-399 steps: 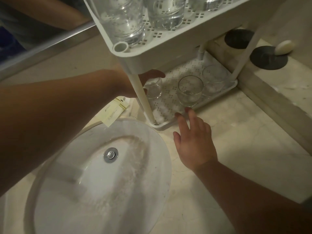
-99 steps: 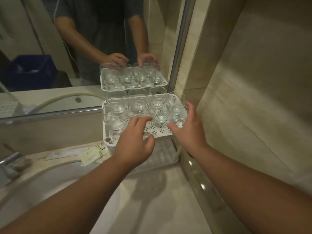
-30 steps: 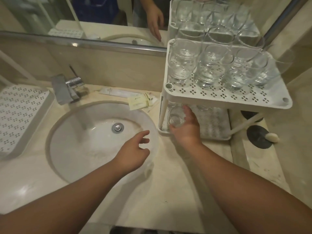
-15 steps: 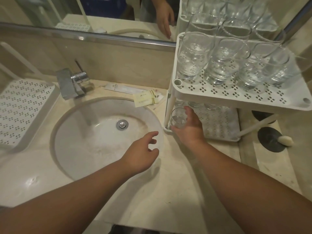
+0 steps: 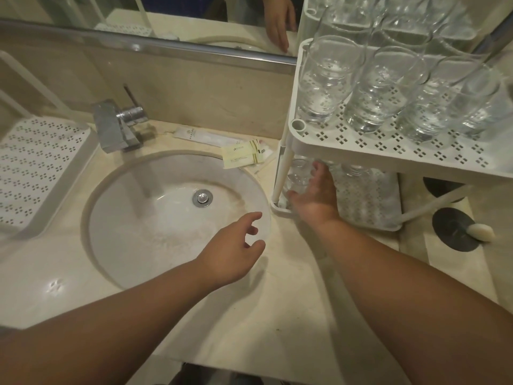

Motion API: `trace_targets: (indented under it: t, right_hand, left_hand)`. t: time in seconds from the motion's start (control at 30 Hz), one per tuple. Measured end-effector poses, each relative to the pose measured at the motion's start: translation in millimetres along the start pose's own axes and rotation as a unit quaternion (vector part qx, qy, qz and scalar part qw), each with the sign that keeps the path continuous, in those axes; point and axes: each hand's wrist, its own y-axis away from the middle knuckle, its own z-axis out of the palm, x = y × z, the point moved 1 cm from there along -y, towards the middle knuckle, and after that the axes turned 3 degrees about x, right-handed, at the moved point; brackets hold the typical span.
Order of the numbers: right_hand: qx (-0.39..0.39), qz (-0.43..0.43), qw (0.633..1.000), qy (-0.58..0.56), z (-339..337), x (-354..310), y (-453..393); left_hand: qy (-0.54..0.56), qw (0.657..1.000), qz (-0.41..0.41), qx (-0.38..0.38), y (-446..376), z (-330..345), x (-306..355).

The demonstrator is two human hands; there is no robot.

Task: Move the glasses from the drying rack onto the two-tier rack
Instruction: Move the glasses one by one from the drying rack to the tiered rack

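Note:
A white two-tier rack (image 5: pixel 369 151) stands at the right of the counter. Several clear glasses (image 5: pixel 380 87) fill its upper tier. My right hand (image 5: pixel 316 194) reaches into the lower tier at its front left corner and grips a small clear glass (image 5: pixel 297 176) that rests on the tier. Other glasses behind it are mostly hidden under the upper tier. My left hand (image 5: pixel 233 250) hovers over the sink's right rim, fingers apart, holding nothing. The white perforated drying rack (image 5: pixel 36 168) lies at the far left with no glasses visible on it.
A round sink (image 5: pixel 166 215) with a metal faucet (image 5: pixel 116 126) sits between the racks. Paper sachets (image 5: pixel 241 155) lie behind the sink. Two dark round coasters (image 5: pixel 455 229) and a soap bar (image 5: pixel 481 232) are at the right. A mirror runs along the back.
My right hand has pushed the glass a little farther into the lower tier's front left corner. My left hand has stayed over the sink rim. The view has shifted closer.

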Motion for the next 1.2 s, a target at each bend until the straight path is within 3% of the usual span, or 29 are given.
trace_targets:
  t: [0.57,0.9,1.03,1.2]
  right_hand:
    - [0.007,-0.02,1.0,0.006,1,-3,-12]
    - [0.061,-0.006,0.998,0.023,-52,-7,25]
    - [0.124,-0.051,0.991,0.009,-91,-10,49]
    - [0.179,-0.043,0.982,0.029,-136,-21,72]
  left_hand:
    - [0.018,1.0,-0.014,0.006,1,2,-9]
    - [0.047,0.997,0.053,0.001,-8,4,42]
    - [0.119,0.988,0.094,0.0,-10,10,79]
    - [0.253,0.96,0.121,-0.01,-6,12,130]
